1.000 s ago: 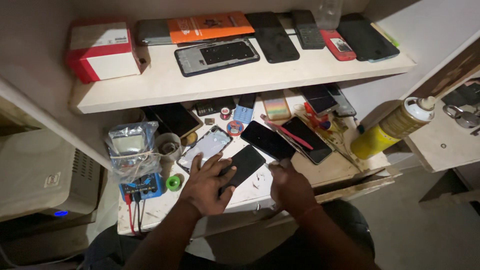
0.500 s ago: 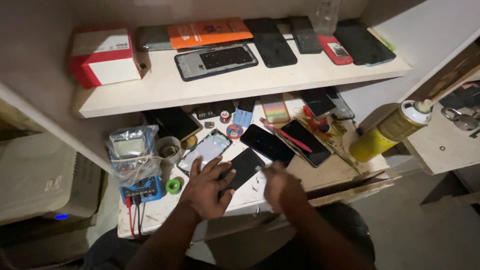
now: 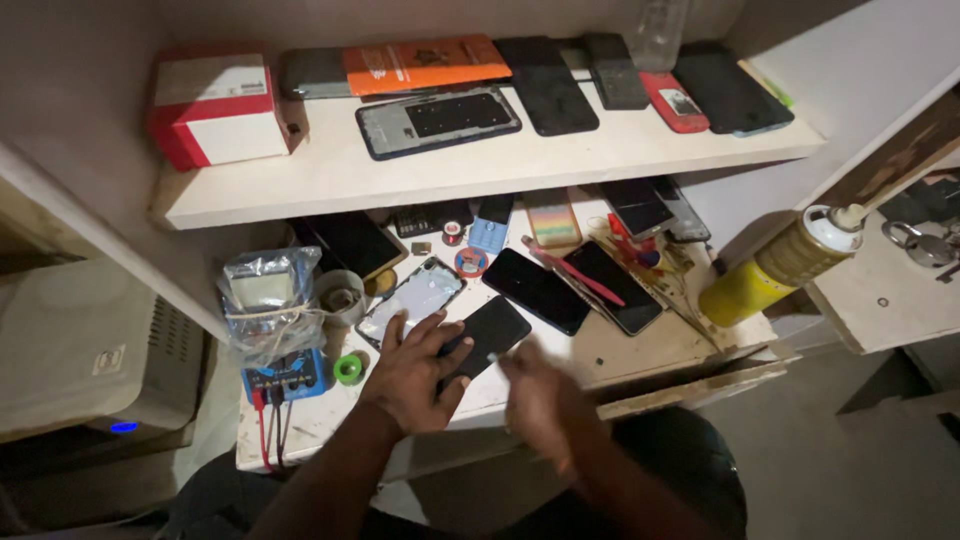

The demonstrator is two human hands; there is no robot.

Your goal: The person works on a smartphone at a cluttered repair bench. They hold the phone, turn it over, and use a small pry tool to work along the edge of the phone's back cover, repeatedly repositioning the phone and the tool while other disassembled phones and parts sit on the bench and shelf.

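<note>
A pale bench (image 3: 640, 355) fills the lower middle of the view, cluttered with parts, and above it a long white shelf (image 3: 470, 170) carries a red and white box (image 3: 215, 112), an orange flat package (image 3: 425, 62) and several dark phones lying flat. To the left of the bench stands a cream-coloured machine (image 3: 85, 345) with a small blue light. At the right end of the bench a yellow spray can (image 3: 775, 268) lies tilted against a side ledge. A blue meter (image 3: 285, 372) wrapped partly in clear plastic sits at the bench's left edge with red and black leads hanging down, and a small green ring (image 3: 348, 369) lies just beside it. Near the front of the bench a black phone (image 3: 485, 335) lies at an angle, with a pale phone back (image 3: 412, 298) just beside it to the left. The left hand (image 3: 415, 375) rests spread over the near end of the black phone, fingers wide and pressing it flat to the bench. The right hand (image 3: 540, 395) is just to the right of that phone, blurred, so I cannot tell whether it is wide or closed or holds anything.
</note>
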